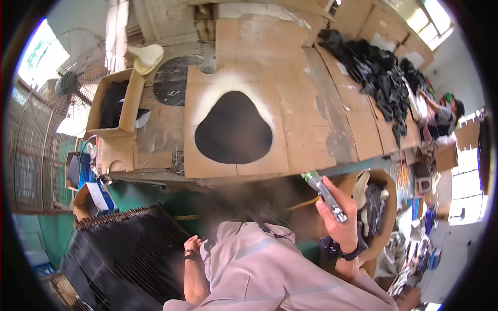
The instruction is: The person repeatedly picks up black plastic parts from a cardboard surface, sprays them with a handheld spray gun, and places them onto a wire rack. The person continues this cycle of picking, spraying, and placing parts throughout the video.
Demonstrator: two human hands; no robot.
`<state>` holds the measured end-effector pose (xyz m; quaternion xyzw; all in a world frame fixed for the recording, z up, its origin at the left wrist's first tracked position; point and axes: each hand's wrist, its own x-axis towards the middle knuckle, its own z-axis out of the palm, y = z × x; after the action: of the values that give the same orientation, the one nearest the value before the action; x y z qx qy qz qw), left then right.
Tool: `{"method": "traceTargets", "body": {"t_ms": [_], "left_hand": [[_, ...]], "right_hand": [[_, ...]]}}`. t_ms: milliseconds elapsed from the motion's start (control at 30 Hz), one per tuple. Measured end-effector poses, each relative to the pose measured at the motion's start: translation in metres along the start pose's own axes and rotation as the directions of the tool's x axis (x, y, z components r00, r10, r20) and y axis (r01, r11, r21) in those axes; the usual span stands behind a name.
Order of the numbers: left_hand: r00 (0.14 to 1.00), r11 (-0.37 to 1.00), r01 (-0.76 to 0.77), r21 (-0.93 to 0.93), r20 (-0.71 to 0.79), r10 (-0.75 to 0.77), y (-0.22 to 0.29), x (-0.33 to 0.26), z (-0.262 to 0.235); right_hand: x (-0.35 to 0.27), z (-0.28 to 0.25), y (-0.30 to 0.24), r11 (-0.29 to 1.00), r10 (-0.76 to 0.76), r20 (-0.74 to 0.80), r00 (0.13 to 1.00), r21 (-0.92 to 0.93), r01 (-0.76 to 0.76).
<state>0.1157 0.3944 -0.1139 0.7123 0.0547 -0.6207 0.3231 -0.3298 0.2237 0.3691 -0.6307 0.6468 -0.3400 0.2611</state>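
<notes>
silver-grey handheld tool (326,196), ringed with green near its tip, sits in the right hand (341,216), fingers and thumb wrapped around it. its tip points toward eleven o'clock, just beside the workbench (340,142)'s near edge. from this grip, the black rounded panel (233,129) lies at ten o'clock on a cardboard sheet (199,167), close to that edge. flat cardboard runs from the panel toward three o'clock; dark heaped cloth (376,72) bounds it at two. the left hand (193,243) hangs low at seven, curled; i cannot tell whether it holds anything.
</notes>
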Motion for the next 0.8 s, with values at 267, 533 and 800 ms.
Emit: {"method": "traceTargets", "body": {"t_ms": [267,533,800], "left_hand": [[0.984,0.987,-0.075,0.141,-0.151,0.096,0.020,-0.007,0.003],[0.995,0.999,-0.028,-0.037,0.094,0.031,0.075,-0.006,0.018],[0.997,0.979,0.054,0.196,0.038,-0.063,0.070,0.021,0.012]], "right_hand": [[-0.013,0.016,-0.012,0.998,-0.004,0.161,0.987,0.055,-0.004],[-0.005,0.015,-0.011,1.000,0.010,-0.070,0.998,0.022,-0.009],[-0.035,0.000,-0.028,0.986,0.163,0.214,0.963,0.007,-0.168]]}}
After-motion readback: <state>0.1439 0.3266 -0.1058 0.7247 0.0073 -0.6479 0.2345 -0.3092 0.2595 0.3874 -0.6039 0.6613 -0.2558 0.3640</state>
